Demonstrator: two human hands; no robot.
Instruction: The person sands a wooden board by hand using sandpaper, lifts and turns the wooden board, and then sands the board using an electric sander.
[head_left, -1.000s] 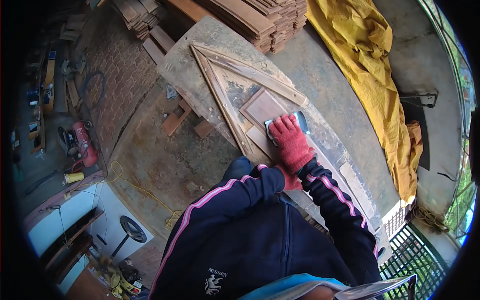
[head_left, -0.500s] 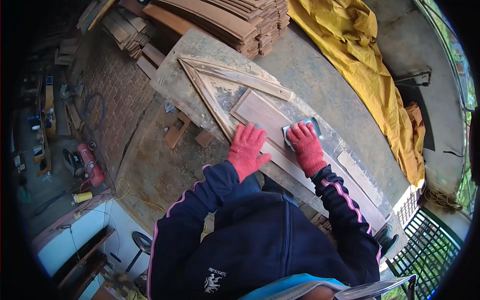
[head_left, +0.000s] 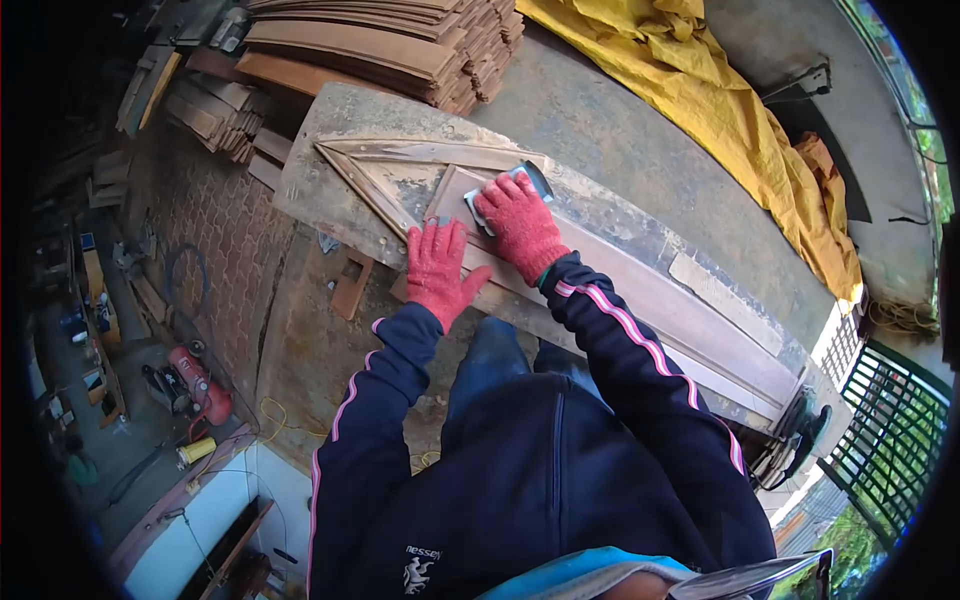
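A long wooden panel [head_left: 640, 272] with a raised, bevelled face lies along the worktable [head_left: 330, 110]. My right hand [head_left: 519, 222], in a red knitted glove, presses a folded sheet that looks like sandpaper [head_left: 538, 180] onto the panel near its far end. The sheet's dark edge sticks out past the fingers, and its underside is hidden. My left hand [head_left: 440, 270], gloved the same way, rests with fingers stretched and thumb apart at the panel's near edge. Just beyond it, narrow wooden strips [head_left: 365, 185] meet in a V on the table.
Stacked boards [head_left: 350, 45] stand beyond the table. A yellow tarpaulin [head_left: 660, 85] hangs along the right. A dark power tool [head_left: 803, 425] sits at the table's near right end. On the floor at left are a red compressor [head_left: 200, 385] and a yellow cord [head_left: 280, 415].
My right hand has slid the sheet up and left along the panel towards its far end. My left hand stays by the panel's edge. The whole view has shifted a little.
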